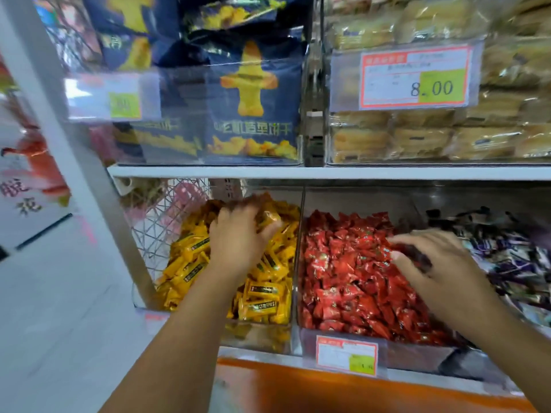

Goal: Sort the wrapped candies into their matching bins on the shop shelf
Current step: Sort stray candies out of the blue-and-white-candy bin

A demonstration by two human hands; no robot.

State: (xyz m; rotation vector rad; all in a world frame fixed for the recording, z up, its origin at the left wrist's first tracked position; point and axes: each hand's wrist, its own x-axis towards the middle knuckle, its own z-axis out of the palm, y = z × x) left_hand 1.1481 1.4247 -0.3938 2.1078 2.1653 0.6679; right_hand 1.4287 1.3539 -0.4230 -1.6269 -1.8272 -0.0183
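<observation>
A clear divider (299, 263) parts the two bins; my left hand (238, 236) curls its fingers round yellow candies (190, 263), my right hand (444, 263) rests with fingers spread on red candies (351, 278)

The head camera looks forward and a little down from close in front of the shop shelving. The white shelf board (328, 173) crosses the frame just above mid-height. Below the board, yellow candies (268, 296) and red candies (351, 275) fill the lower half, near enough that the left hand (238, 234) and right hand (441, 263) reach them from the bottom edge. Above the board, snack packets (250, 108) run off the top edge. Left of the board, the wide lens slants a white upright (59, 93).
</observation>
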